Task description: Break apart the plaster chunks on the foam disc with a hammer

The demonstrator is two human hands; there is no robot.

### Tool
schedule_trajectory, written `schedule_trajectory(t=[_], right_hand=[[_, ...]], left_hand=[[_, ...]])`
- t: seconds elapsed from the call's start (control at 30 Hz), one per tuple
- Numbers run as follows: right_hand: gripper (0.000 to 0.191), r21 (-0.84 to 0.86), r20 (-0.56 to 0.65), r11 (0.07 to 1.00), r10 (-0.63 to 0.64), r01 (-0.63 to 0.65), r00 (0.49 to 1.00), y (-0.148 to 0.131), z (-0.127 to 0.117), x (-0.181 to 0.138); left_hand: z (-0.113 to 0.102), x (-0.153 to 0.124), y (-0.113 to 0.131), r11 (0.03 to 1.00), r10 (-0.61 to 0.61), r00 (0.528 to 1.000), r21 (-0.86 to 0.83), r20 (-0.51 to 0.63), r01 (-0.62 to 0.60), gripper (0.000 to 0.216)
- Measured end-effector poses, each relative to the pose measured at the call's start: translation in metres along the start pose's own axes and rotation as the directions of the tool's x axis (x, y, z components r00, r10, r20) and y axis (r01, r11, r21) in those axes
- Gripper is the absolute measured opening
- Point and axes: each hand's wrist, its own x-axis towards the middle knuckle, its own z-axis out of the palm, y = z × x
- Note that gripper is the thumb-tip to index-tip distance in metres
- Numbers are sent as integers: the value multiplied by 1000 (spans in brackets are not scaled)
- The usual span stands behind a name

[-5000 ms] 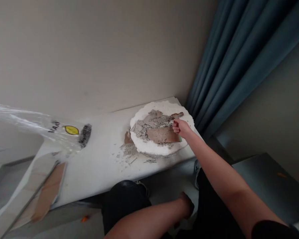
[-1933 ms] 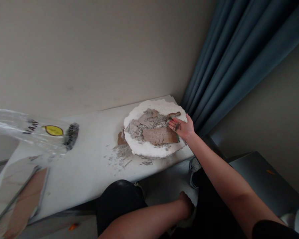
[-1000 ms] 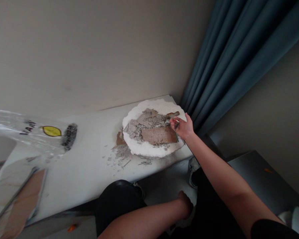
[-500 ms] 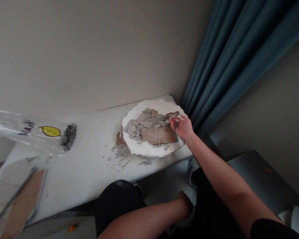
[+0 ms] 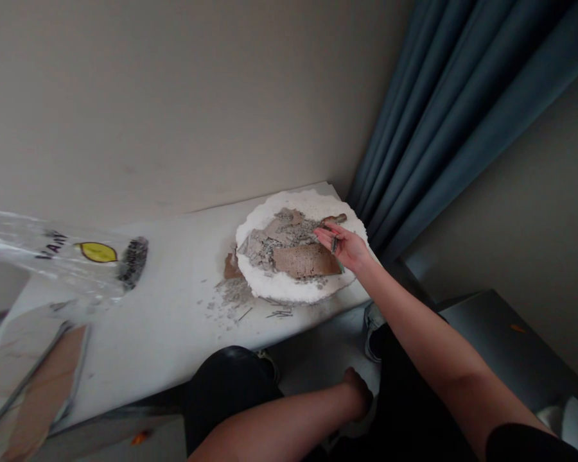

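Note:
My right hand is palm up over the right part of a round white slab with a rough edge. Its fingers are stretched towards the slab's middle, and small dark nail-like pieces lie in them. Below the fingers is a flat brown block with rows of small holes. Grey crumbly rubble fills the slab's middle. Just beyond my fingertips lies a brown handle-like piece. My left hand is low by my legs, its fingers lost in dark shadow.
The white table carries grey crumbs and thin dark sticks. A clear plastic bag with a yellow print and a brown board lie at left. A blue curtain hangs at right beside a dark box.
My right hand has moved slightly left, and its curled fingers have straightened with the palm turned up. My left arm and the slab stay where they were.

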Motion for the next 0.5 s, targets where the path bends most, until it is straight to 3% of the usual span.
schedule_trajectory(t=[0.17,0.4,0.5], right_hand=[[54,-35,107,995,99,-96,989,25,11,-23],[27,-116,241,976,210,-187,947,48,14,-43],[35,-107,263,975,218,-196,940,48,15,-43]], left_hand=[[2,-2,0,998,41,999,46,15,-42,39],[9,0,1,999,-13,999,-42,-38,12,29],[11,1,1,999,-27,999,-35,-23,26,28]])
